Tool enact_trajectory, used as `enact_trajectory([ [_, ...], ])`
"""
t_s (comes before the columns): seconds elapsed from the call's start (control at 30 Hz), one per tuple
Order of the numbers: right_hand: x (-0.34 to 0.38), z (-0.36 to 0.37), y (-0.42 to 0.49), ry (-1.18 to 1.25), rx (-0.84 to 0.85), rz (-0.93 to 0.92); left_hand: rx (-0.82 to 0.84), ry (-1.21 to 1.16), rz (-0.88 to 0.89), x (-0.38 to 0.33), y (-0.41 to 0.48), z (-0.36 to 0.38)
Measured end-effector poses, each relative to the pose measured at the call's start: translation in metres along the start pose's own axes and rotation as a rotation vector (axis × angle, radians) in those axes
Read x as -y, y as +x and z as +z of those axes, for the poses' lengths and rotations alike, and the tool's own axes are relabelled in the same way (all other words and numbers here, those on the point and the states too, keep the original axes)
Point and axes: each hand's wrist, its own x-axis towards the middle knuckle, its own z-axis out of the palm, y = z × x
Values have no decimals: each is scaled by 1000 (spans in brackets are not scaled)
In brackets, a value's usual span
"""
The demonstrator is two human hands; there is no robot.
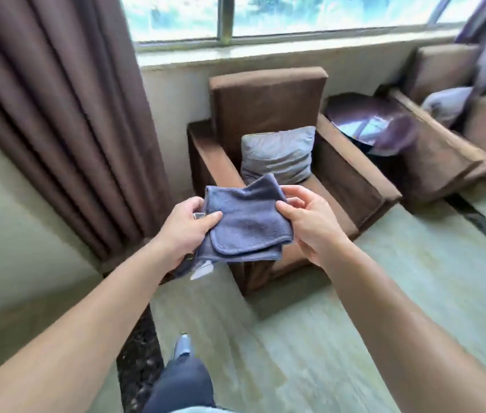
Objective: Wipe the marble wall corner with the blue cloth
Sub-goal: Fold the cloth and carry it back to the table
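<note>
A folded blue cloth (244, 222) hangs in the air between both hands, in front of a brown armchair. My left hand (186, 231) grips its left side, thumb on top. My right hand (307, 225) pinches its upper right edge with thumb and fingers. A pale marble wall (6, 222) runs along the left, meeting the window wall behind a brown curtain (66, 114); the corner itself is hidden by the curtain.
A brown armchair (268, 102) with a grey cushion (277, 155) stands under the window. A dark round side table (366, 120) and a second armchair (456, 123) are at the right. Pale floor (384, 293) with dark border strips lies below; my leg and shoe (182, 347) show at the bottom.
</note>
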Motion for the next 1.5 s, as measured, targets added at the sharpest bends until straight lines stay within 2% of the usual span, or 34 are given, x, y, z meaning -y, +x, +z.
enact_trajectory([
  [0.17, -5, -149, 10, 58, -285, -9, 229, 65, 87, -48, 51, 151],
  [0.27, -8, -224, 30, 101, -394, 12, 325, 50, 87, -68, 86, 232],
  [0.53, 0, -408, 135, 139, -597, 37, 520, 8, 80, -122, 220, 431],
  [0.67, 0, -501, 174, 193, -736, 89, 607, 66, 83, -153, 269, 534],
  [0.8, -8, -586, 217, 238, -806, 96, 642, 125, 95, -175, 316, 628],
  [1.0, -22, -731, 306, 274, -796, 77, 660, 146, 73, -197, 405, 769],
  [1.13, -13, -830, 379, 253, -711, 131, 572, 129, 6, -226, 460, 858],
  [1.23, -5, -878, 434, 222, -658, 156, 527, 87, -31, -240, 505, 893],
  [1.5, -13, -947, 604, 143, -450, 271, 313, 52, -174, -238, 644, 954],
])
